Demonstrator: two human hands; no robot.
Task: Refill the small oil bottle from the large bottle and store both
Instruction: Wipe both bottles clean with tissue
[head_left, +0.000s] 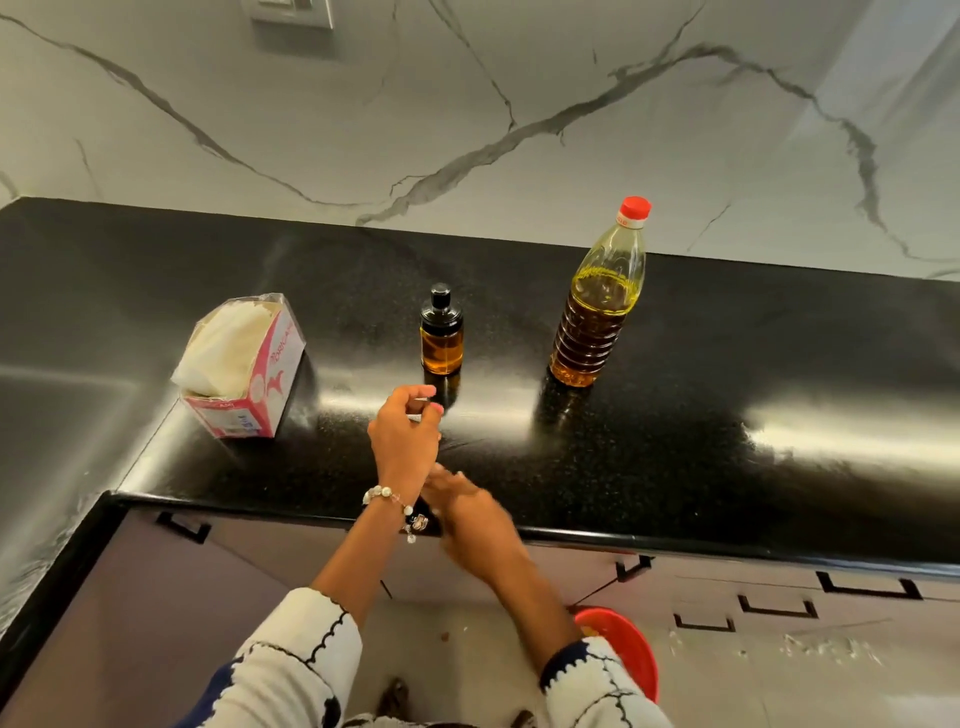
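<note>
Just above the tabletop (675, 467), near its front edge, the left hand (402, 439) was raised with its wrist bent and its fingers curled in; the thumb and forefinger seemed to pinch something small and pale, too small to name. A bead bracelet (389, 499) hung at that wrist. The right hand (467, 501) lay lower, at the front edge and partly behind the left wrist, blurred; its fingers looked fairly straight, but whether its grip was wide or narrow I cannot tell.

The small bottle (441, 332) stood upright toward the middle of the tabletop, black cap on top, amber oil inside, just beyond the left hand and apart from it. The large bottle (597, 306) stood upright to its right, nearer the back edge, red cap up, well apart from both hands. A carton (244, 369) with pale contents sat toward the left edge.

A red tub (623, 654) on the floor was partly hidden by the right sleeve.
</note>
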